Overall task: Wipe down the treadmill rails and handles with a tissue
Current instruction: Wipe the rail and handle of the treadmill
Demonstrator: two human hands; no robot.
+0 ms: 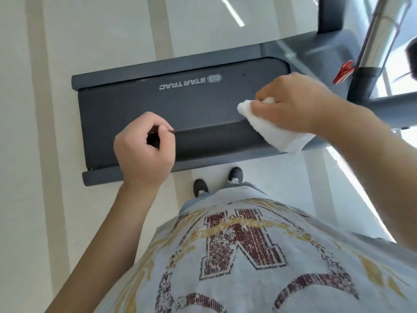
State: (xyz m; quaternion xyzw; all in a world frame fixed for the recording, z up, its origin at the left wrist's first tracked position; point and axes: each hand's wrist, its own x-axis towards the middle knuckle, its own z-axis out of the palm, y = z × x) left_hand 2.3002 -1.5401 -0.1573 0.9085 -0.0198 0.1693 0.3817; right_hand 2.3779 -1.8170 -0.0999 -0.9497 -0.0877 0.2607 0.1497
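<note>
treadmill hood (140, 105): matt dark grey plastic, smooth, with pale printed lettering. tissue (274, 129): white, soft, lightly textured like paper towelling. upright post (381, 28): polished metal, glossy. clip (344, 71): shiny red plastic. floor (33, 132): pale, smooth, glossy. shirt (248, 256): grey cloth, cracked print.

Bright, even daylight; streaks of glare across the pale floor (203, 26). Wide-angle bending at edges, motion blur toward upper right corner.
</note>
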